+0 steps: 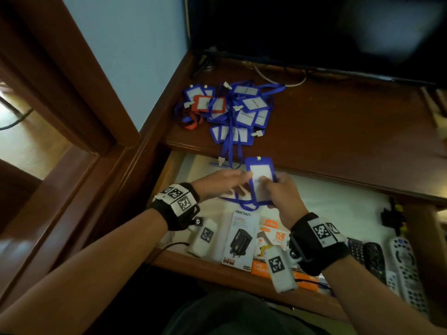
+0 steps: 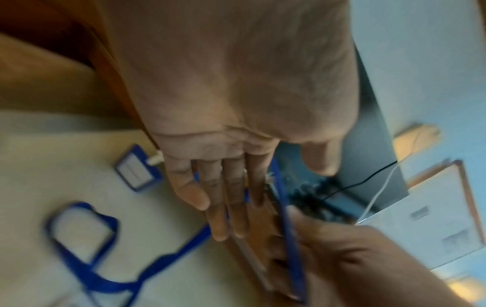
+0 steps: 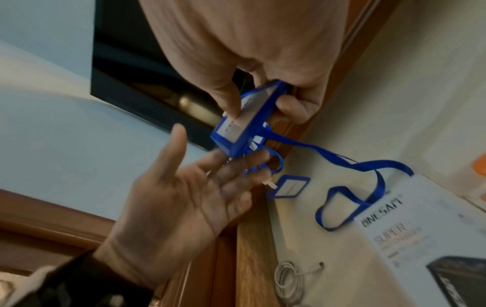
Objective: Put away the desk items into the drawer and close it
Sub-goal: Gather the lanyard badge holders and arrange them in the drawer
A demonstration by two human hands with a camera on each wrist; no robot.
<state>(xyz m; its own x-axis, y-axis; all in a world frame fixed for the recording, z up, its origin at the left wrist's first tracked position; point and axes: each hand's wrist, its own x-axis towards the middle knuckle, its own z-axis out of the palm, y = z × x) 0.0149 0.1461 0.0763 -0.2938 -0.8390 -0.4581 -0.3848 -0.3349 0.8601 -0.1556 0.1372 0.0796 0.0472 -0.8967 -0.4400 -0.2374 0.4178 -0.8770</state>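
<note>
A pile of blue and red badge holders (image 1: pixel 229 110) with lanyards lies on the brown desk (image 1: pixel 338 131). Below it the drawer (image 1: pixel 338 204) stands pulled out, lined in white. My right hand (image 1: pixel 272 189) pinches one blue badge holder (image 1: pixel 261 177) over the drawer, thumb on its face (image 3: pixel 244 120). Its blue lanyard (image 3: pixel 368 187) trails down onto the drawer floor. My left hand (image 1: pixel 229 181) is flat with straight fingers (image 2: pixel 223 197) touching the holder's left edge. Another blue badge holder (image 3: pixel 289 187) lies on the drawer floor near the back.
In the drawer lie a white charger box (image 1: pixel 239 240), an orange charger box (image 1: pixel 273 238), a coiled white cable (image 3: pixel 289 278) and several remotes (image 1: pixel 387 262) at the right. A dark screen (image 1: pixel 314 27) stands at the desk's back. A wooden door frame (image 1: pixel 60 93) rises on the left.
</note>
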